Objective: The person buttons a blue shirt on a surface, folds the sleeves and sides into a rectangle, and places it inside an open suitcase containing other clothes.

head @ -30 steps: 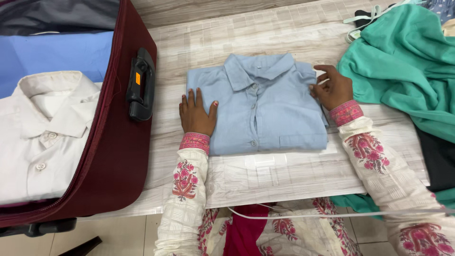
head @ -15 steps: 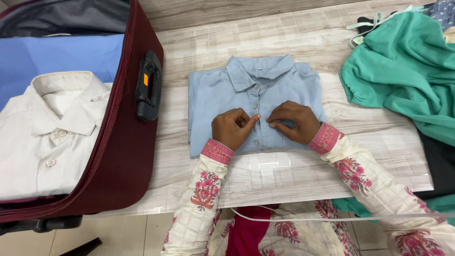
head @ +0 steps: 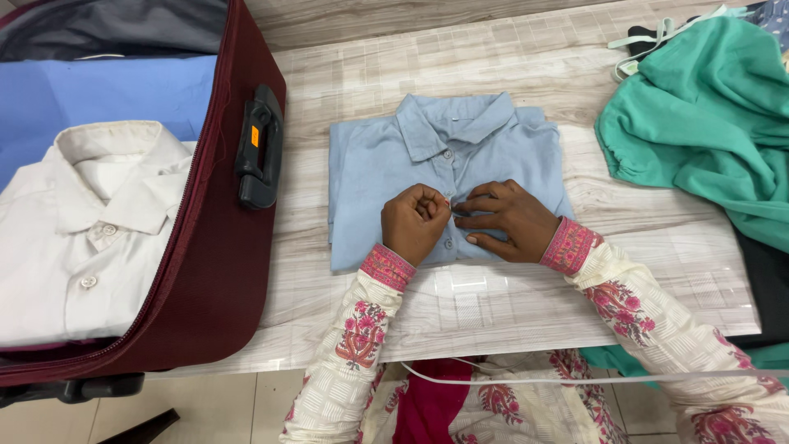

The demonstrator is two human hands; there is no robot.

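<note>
A folded light blue shirt (head: 370, 164) lies collar-up on the pale wood-grain table (head: 493, 304). My left hand (head: 415, 222) rests on its button strip with the fingers curled, pinching the fabric near a button. My right hand (head: 509, 218) lies just beside it, fingers pressed flat on the shirt front and pointing left. Both hands meet at the middle of the shirt, low on the placket.
An open maroon suitcase (head: 205, 271) stands at the left with a black handle (head: 259, 148); inside lie a folded white shirt (head: 82, 238) and a blue garment (head: 107, 94). A heap of green clothing (head: 707, 115) covers the table's right side, with dark fabric (head: 764, 279) below it.
My hands left the shirt's two side edges and came together at the button strip in the middle. Since half a second ago the left fingers have curled tighter.
</note>
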